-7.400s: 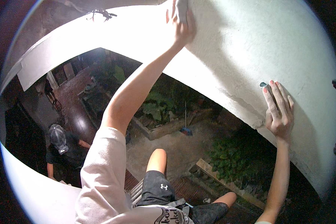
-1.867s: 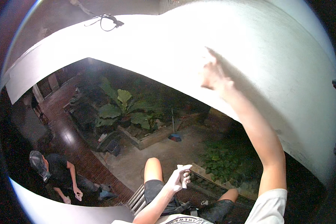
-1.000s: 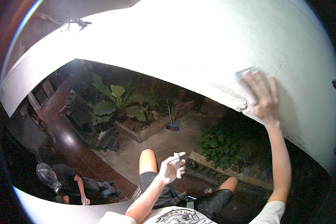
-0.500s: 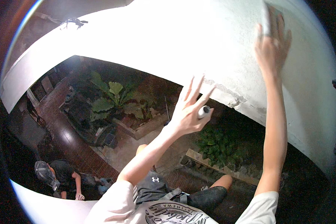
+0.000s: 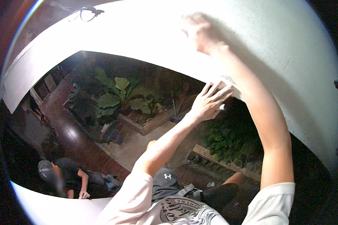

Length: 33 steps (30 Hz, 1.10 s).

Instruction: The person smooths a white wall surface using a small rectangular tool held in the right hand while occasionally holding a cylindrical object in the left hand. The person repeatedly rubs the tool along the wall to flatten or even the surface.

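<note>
A broad white curved surface (image 5: 289,48) spans the top and right of the view. My right hand (image 5: 202,32) is on or just over its bright upper part, too smeared by motion to show its fingers or anything under them. Below it, my left hand (image 5: 210,101) lies with long fingers stretched over the surface's lower edge, beside a cracked, flaked patch (image 5: 228,78). A short white cylinder (image 5: 222,107) is held at the thumb side of this hand, partly hidden.
A co-worker in a dark cap (image 5: 69,174) bends at lower left over another white curved edge (image 5: 52,202). A dark looped cable (image 5: 87,14) hangs at upper left. Far below are leafy plants (image 5: 122,90), planters, a broom (image 5: 174,119) and a tiled walkway (image 5: 60,116).
My right hand has swept leftward from the upper right, where something grey showed under its fingers. My left hand has risen from near my legs to the surface's lower edge.
</note>
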Each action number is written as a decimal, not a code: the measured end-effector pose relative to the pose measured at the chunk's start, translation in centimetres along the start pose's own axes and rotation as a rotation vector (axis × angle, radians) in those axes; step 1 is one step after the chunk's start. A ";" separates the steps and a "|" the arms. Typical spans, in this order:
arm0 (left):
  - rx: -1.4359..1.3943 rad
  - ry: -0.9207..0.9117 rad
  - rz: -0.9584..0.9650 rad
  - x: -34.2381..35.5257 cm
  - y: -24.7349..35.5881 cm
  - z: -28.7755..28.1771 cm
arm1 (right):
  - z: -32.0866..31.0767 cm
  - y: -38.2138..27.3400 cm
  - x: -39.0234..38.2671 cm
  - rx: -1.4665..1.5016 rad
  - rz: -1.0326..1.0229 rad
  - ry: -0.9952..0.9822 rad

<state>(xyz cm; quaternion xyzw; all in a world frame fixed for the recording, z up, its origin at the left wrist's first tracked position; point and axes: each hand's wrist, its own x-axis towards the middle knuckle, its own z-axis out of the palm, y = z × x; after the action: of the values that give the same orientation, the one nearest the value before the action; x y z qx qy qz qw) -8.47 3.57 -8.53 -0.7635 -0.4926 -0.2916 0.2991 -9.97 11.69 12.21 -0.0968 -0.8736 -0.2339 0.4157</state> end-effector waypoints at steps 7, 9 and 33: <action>-0.016 -0.041 -0.027 -1.1 -0.5 1.5 | 6.7 -3.4 -2.1 -0.324 -0.287 -0.269; -0.125 -0.093 -0.101 -1.1 -0.5 2.4 | 6.6 -4.3 -1.0 -0.343 -0.270 -0.260; -0.510 -0.166 -0.850 -19.7 -5.8 -0.1 | -9.6 6.2 -8.2 -0.629 -0.139 -0.073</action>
<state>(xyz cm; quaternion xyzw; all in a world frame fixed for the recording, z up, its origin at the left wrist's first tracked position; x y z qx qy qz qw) -20.69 -5.93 -22.07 -0.5647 -0.6953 -0.4368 -0.0825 4.03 12.58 13.17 -0.1688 -0.7773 -0.5166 0.3170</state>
